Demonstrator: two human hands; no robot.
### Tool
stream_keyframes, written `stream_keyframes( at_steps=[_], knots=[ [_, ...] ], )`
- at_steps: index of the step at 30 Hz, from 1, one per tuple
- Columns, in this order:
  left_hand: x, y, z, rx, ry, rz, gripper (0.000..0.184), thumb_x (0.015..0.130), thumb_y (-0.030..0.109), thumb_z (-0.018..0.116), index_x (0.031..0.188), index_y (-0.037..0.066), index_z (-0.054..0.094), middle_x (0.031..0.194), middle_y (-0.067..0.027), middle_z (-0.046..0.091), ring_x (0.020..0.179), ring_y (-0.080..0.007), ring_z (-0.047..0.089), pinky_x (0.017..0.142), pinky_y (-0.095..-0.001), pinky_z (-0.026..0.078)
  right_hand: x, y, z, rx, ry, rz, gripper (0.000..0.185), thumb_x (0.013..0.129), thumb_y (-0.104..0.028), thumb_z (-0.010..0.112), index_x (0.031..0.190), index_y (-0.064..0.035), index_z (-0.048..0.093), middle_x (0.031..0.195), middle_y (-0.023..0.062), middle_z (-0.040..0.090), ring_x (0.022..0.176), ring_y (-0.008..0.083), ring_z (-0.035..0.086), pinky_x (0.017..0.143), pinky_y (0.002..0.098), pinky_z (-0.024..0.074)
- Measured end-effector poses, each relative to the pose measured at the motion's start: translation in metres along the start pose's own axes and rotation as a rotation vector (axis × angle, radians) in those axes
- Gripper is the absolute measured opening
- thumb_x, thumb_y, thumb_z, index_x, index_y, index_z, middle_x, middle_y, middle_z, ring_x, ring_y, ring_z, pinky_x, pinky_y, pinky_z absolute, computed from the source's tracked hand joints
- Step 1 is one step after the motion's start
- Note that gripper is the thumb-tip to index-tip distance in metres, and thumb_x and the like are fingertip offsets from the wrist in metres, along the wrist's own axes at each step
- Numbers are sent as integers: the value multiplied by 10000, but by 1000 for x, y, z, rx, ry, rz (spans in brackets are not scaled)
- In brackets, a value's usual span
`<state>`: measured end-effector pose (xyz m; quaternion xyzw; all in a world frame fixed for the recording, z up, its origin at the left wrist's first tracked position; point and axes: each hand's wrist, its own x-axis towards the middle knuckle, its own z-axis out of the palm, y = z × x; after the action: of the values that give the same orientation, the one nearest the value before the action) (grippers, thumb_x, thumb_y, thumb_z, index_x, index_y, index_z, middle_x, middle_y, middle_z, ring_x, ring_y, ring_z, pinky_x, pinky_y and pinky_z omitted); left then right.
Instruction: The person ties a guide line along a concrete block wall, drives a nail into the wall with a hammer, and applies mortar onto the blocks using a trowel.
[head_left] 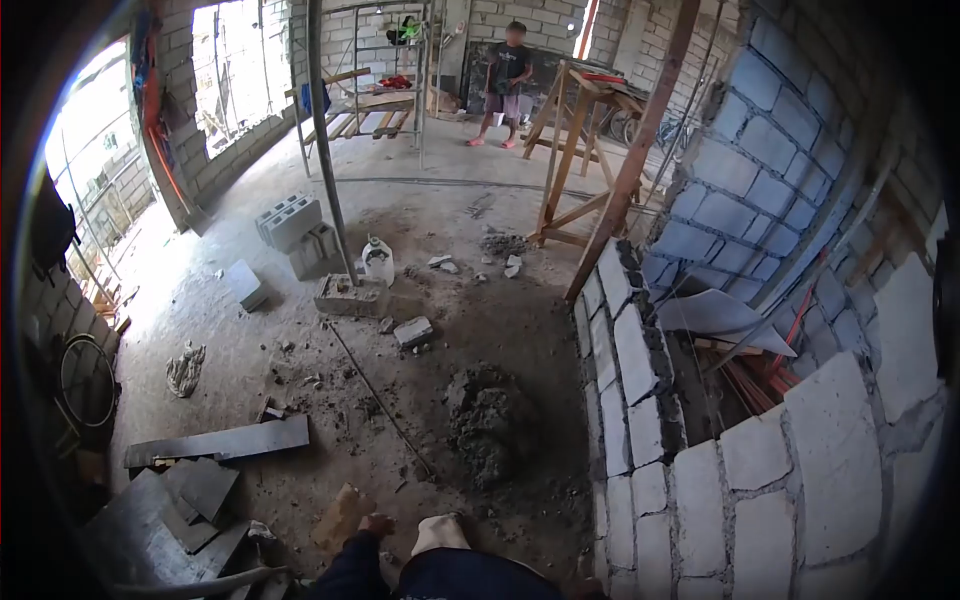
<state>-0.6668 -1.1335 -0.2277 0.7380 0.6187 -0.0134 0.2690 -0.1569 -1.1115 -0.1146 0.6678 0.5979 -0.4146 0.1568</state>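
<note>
My left hand [377, 524] shows at the bottom, past a dark sleeve, close beside a crumpled brown paper-like piece [341, 515]. Its fingers are too small and dark to read, and I cannot tell whether it touches that piece. Only a dim bit of what looks like my right hand [590, 588] appears at the lower edge, near the block wall [640, 500]; its fingers are hidden. Ahead of my body lies a heap of wet grey mortar [490, 425] on the floor. A thin rod [378, 398] lies to its left.
Metal sheets [190, 500] and a long flat strip [220, 441] lie at left. Hollow blocks [290, 222], a cut plastic jug [378, 260] and a post [335, 150] stand ahead. Wooden trestles [575, 150] and a leaning timber [640, 150] are at right; a person [508, 75] stands behind.
</note>
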Motion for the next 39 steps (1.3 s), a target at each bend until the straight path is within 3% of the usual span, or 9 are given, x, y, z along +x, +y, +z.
stream_keyframes(
  at_steps=[6, 10, 14, 17, 23, 26, 33, 36, 39],
  knots=[
    [7, -72, -53, -362, 304, -146, 226, 828, 259, 453, 955, 111, 568, 957, -81, 575, 853, -223, 560, 676, -352, 453, 9, 19, 3, -154, 4, -72, 395, 822, -387, 452, 1028, -81, 595, 981, 182, 592, 888, 309, 584, 721, 414, 462],
    [-36, -19, -147, -1423, 243, -794, 270, 866, 267, 429, 1080, 141, 533, 965, -66, 583, 839, -161, 551, 710, -369, 397, 18, 44, 21, -216, -18, -103, 408, 828, -392, 445, 1030, -75, 603, 997, 194, 591, 905, 313, 583, 733, 410, 464],
    [-70, -44, -93, -1143, 159, -787, 281, 798, 271, 507, 1060, 173, 532, 968, -63, 583, 886, -194, 552, 728, -398, 412, 56, 68, 41, -267, 4, -141, 422, 833, -397, 438, 1033, -69, 612, 1012, 206, 589, 922, 317, 581, 745, 406, 466],
    [-116, -81, 30, 318, -95, -334, 355, 683, 230, 635, 1030, 237, 563, 987, -52, 584, 968, -245, 556, 786, -460, 439, 64, 38, 26, -239, -59, -118, 411, 828, -388, 450, 1015, -63, 619, 996, 205, 594, 907, 313, 584, 749, 404, 465],
    [-127, -49, -20, 245, -557, 73, 389, 683, 405, 614, 1041, 262, 561, 1001, -40, 577, 957, -252, 557, 788, -409, 472, 103, -47, -17, -171, -208, -86, 369, 811, -356, 492, 960, -49, 634, 935, 195, 608, 849, 300, 595, 752, 398, 458],
    [-53, -92, -21, 99, -576, -373, 411, 735, 372, 581, 1109, 207, 547, 1003, -79, 588, 949, -260, 567, 789, -405, 469, 142, -82, -44, -149, -241, -88, 350, 803, -341, 514, 932, -42, 642, 905, 190, 615, 820, 293, 601, 753, 396, 454],
    [250, -214, -246, -882, 411, -77, 316, 769, 179, 558, 1039, 15, 542, 786, -72, 608, 606, -196, 577, 530, -306, 460, 245, -175, -141, -47, -214, -67, 306, 783, -304, 563, 867, -26, 660, 834, 179, 632, 752, 278, 614, 756, 390, 446],
    [376, -219, -362, -1582, 199, -203, 346, 785, 164, 519, 1078, -21, 514, 672, -27, 562, 508, -137, 511, 417, -257, 378, 290, -201, -185, 56, -177, -33, 282, 796, -315, 548, 793, -41, 613, 728, 138, 579, 655, 255, 570, 667, 385, 437],
    [422, -114, -513, -1204, 269, -243, 422, 791, 187, 542, 1151, -26, 481, 635, -28, 549, 517, -114, 518, 435, -247, 393, 339, -230, -242, 276, -67, 5, 287, 808, -327, 533, 719, -56, 565, 622, 97, 527, 558, 232, 526, 578, 380, 428]
  ],
)
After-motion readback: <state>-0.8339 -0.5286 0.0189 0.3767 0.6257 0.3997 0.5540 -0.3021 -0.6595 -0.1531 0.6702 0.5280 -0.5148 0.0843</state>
